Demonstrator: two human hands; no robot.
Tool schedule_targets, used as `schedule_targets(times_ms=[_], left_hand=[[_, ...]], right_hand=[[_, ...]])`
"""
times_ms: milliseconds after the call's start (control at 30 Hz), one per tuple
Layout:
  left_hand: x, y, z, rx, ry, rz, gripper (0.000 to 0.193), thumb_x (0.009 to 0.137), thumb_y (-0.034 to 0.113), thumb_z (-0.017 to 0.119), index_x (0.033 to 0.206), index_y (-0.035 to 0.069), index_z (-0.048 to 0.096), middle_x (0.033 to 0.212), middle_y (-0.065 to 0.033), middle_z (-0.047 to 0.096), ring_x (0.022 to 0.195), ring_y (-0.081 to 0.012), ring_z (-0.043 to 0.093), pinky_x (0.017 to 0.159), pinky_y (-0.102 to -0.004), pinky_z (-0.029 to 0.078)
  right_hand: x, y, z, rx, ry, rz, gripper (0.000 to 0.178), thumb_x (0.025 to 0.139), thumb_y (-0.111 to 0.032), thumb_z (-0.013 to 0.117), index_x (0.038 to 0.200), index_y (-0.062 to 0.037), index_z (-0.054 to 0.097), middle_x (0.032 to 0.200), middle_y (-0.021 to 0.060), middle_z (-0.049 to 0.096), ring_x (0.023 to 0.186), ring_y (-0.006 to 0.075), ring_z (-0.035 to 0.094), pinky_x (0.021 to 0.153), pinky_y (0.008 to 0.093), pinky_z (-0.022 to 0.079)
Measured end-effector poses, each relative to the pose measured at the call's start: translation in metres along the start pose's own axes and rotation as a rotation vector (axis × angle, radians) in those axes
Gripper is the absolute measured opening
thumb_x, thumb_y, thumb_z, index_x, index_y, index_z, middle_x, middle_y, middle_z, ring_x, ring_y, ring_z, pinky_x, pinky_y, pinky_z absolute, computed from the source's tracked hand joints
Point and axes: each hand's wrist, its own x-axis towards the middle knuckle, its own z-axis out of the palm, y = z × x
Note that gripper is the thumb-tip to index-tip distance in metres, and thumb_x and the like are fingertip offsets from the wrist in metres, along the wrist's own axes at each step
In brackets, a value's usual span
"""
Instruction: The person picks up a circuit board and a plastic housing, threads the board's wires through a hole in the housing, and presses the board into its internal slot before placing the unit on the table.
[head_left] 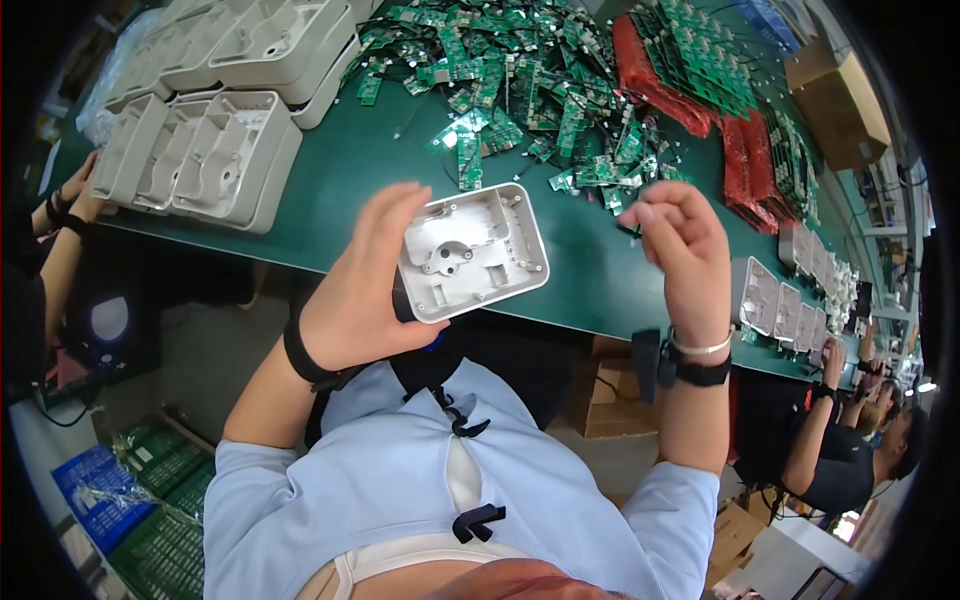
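Note:
My left hand (pixel 365 285) holds a light grey plastic housing shell (pixel 470 252) with its hollow inside facing up, just over the near edge of the green table (pixel 360 160). My right hand (pixel 680 255) is raised to the right of the shell, fingers curled together around a small dark part that I can barely make out. A heap of small green circuit boards (pixel 520 90) lies on the table beyond both hands.
Stacks of grey shells (pixel 205 150) stand at the left, more shells (pixel 790 300) at the right edge. Red trays of boards (pixel 700 70) and a cardboard box (pixel 840 95) lie far right. Other people sit at both sides. Green and blue crates (pixel 140 500) sit on the floor.

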Motion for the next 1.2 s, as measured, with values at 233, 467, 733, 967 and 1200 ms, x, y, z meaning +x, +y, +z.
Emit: schedule_targets(times_ms=[233,467,733,967,1200], left_hand=[[0.001,0.003,0.003,-0.022,0.046,-0.033,0.117,0.064,0.019,0.099,0.159,0.001,0.033,0.165,-0.0269,0.028,0.15,-0.046,0.041,0.12,-0.0496,0.041],[-0.001,0.003,0.005,0.028,0.039,0.017,0.118,0.063,0.018,0.1,0.158,0.0,0.033,0.165,-0.0265,0.032,0.151,-0.045,0.04,0.122,-0.0483,0.04],[-0.002,0.015,0.011,-0.112,0.045,-0.054,0.118,0.065,0.019,0.099,0.16,-0.001,0.032,0.162,-0.0248,0.041,0.151,-0.0413,0.042,0.124,-0.0463,0.037],[0.002,0.021,0.009,0.025,0.045,0.013,0.121,0.063,0.02,0.1,0.162,0.001,0.033,0.164,-0.0222,0.042,0.154,-0.0353,0.041,0.123,-0.0457,0.038],[0.0,0.026,0.012,-0.128,0.045,-0.027,0.115,0.067,0.016,0.097,0.16,-0.001,0.031,0.16,-0.0253,0.038,0.15,-0.0444,0.039,0.124,-0.046,0.036]], right_hand=[[-0.029,0.041,-0.003,0.965,-0.084,0.51,0.017,0.108,-0.009,0.061,0.125,-0.0084,0.063,0.114,0.0108,0.072,0.074,0.0085,0.053,0.062,0.0221,0.042],[-0.028,0.056,0.035,1.168,-0.215,0.192,0.015,0.104,-0.005,0.064,0.119,-0.0084,0.066,0.118,0.011,0.071,0.085,0.0151,0.058,0.074,0.0267,0.049],[-0.04,0.016,0.103,0.015,-0.043,-0.367,0.015,0.089,0.007,0.076,0.102,0.0005,0.075,0.106,0.0119,0.077,0.094,0.0238,0.071,0.084,0.0312,0.055],[-0.045,0.016,0.113,-0.287,0.03,-0.54,0.017,0.084,0.01,0.079,0.1,0.0026,0.077,0.1,0.0147,0.078,0.091,0.0256,0.076,0.081,0.0332,0.059],[-0.048,0.018,0.117,-0.39,0.097,-0.63,0.019,0.082,0.01,0.08,0.099,0.0015,0.077,0.098,0.0145,0.078,0.089,0.028,0.077,0.077,0.0314,0.059]])
